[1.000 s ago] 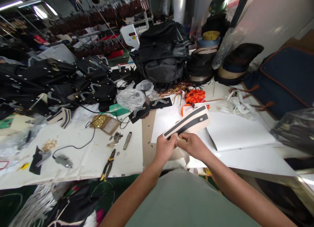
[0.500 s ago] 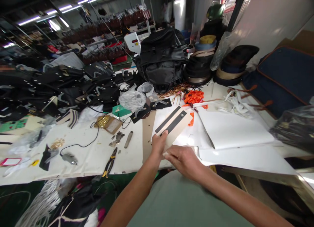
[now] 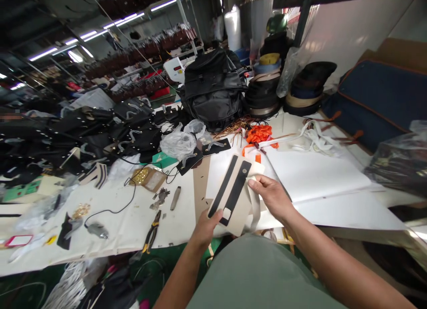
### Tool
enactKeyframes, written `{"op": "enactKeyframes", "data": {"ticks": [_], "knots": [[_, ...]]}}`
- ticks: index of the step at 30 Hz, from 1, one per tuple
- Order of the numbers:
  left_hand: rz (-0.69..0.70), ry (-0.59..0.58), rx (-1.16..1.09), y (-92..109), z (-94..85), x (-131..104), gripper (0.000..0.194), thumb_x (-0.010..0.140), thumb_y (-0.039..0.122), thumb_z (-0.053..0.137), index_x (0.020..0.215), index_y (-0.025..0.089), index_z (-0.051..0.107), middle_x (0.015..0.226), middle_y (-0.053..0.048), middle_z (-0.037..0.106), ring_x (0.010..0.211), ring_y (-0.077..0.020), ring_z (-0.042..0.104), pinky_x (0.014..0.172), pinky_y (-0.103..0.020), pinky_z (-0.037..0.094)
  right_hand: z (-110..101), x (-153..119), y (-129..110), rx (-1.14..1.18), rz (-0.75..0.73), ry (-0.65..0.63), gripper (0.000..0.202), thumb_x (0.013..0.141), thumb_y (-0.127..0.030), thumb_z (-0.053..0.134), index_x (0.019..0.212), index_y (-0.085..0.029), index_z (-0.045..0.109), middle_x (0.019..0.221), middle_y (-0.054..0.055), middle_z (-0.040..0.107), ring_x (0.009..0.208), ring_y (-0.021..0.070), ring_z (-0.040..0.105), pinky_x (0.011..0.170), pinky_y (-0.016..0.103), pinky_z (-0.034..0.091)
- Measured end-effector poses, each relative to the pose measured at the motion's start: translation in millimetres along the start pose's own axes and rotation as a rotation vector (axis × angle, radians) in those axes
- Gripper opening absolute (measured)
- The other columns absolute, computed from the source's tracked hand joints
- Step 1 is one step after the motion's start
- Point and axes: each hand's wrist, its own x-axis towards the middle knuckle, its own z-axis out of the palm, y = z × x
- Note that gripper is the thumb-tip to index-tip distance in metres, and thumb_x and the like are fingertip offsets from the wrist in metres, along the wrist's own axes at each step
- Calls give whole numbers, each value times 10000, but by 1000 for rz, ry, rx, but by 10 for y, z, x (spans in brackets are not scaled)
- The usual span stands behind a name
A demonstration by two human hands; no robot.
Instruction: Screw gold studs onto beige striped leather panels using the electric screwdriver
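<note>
A cream fabric piece with two black stripes (image 3: 229,189) is held over the front edge of the white-covered table. One stripe carries a round metal snap (image 3: 244,170) near its far end and a small white patch (image 3: 227,213) near its close end. My left hand (image 3: 203,231) grips the lower left edge, its thumb on top by the patch. On the right edge, my right hand (image 3: 271,195) pinches cream fabric between thumb and fingers, and a loose cream strip hangs below it. The underside of the piece is hidden.
Yellow-black pliers (image 3: 152,233), a grey-handled tool (image 3: 175,198) and a corded metal device (image 3: 96,230) lie left. Beyond are a box of brass parts (image 3: 140,176), plastic bags (image 3: 178,142), orange ribbon (image 3: 258,134), a black backpack (image 3: 213,84) and a navy bag (image 3: 383,100).
The striped piece has come closer and turned more upright. My right hand has moved from its lower end up to its right edge. My left hand has shifted down and left.
</note>
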Motion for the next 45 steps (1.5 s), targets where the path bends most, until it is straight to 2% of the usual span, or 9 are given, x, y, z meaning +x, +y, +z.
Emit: {"op": "enactKeyframes", "data": {"ticks": [4, 9, 13, 15, 20, 26, 30, 37, 45], "knots": [[15, -233, -65, 381, -115, 90, 509, 782, 475, 800, 1185, 170, 735, 1188, -178, 730, 1099, -320, 696, 820, -367, 608, -40, 1, -74, -87, 1, -137, 418, 839, -586, 708, 752, -190, 603, 690, -22, 565, 633, 135, 463, 603, 259, 365], [58, -289, 37, 637, 279, 259, 470, 720, 294, 884, 1134, 122, 742, 1009, -157, 767, 970, -315, 732, 796, -337, 578, 29, -23, -113, -160, -60, -270, 409, 855, -553, 703, 714, -193, 566, 658, -38, 479, 612, 114, 389, 576, 250, 312], [132, -300, 240, 616, 570, 294, 417, 711, 378, 891, 1000, 106, 765, 946, -130, 782, 834, -275, 739, 771, -341, 569, -16, -58, -125, -223, -133, -233, 359, 864, -531, 704, 769, -196, 614, 700, -26, 500, 666, 136, 445, 624, 260, 379], [185, -288, 340, 597, 610, 278, 406, 752, 428, 852, 1001, 119, 765, 990, -116, 786, 865, -266, 737, 792, -339, 568, -101, -94, -132, -310, -176, -168, 338, 890, -533, 676, 821, -203, 661, 742, -9, 548, 715, 160, 506, 679, 278, 426], [301, -233, 580, 601, 602, 248, 395, 847, 489, 744, 1060, 156, 747, 1073, -85, 784, 979, -277, 728, 874, -356, 559, -226, -273, -214, -526, -456, 61, 287, 963, -494, 604, 879, -237, 702, 936, 69, 646, 919, 232, 599, 855, 339, 463], [395, -340, 682, 604, 666, 212, 399, 921, 483, 649, 1156, 166, 707, 1154, -80, 763, 1086, -287, 699, 950, -371, 538, -70, -290, -335, -482, -251, -167, 354, 1010, -502, 519, 799, -219, 550, 725, -22, 472, 688, 150, 453, 641, 262, 388], [426, -372, 728, 631, 687, 134, 408, 945, 478, 615, 1223, 188, 684, 1200, -75, 748, 1103, -276, 694, 964, -374, 535, 2, -206, -359, -502, -253, -145, 359, 1014, -495, 512, 790, -214, 515, 718, -36, 440, 688, 139, 420, 636, 251, 359], [492, -322, 766, 662, 720, 85, 366, 943, 454, 623, 1173, 183, 710, 1127, -62, 763, 1053, -258, 698, 943, -346, 533, 58, -217, -346, -552, -277, -79, 376, 1004, -475, 537, 739, -212, 490, 681, -41, 443, 664, 134, 411, 624, 253, 342], [414, -336, 632, 660, 784, 139, 462, 974, 561, 536, 1046, 136, 704, 1022, -75, 753, 938, -233, 685, 837, -311, 525, 33, -234, -394, -496, -279, -177, 347, 1001, -496, 526, 814, -209, 579, 745, -23, 513, 699, 146, 456, 651, 255, 382]]}}
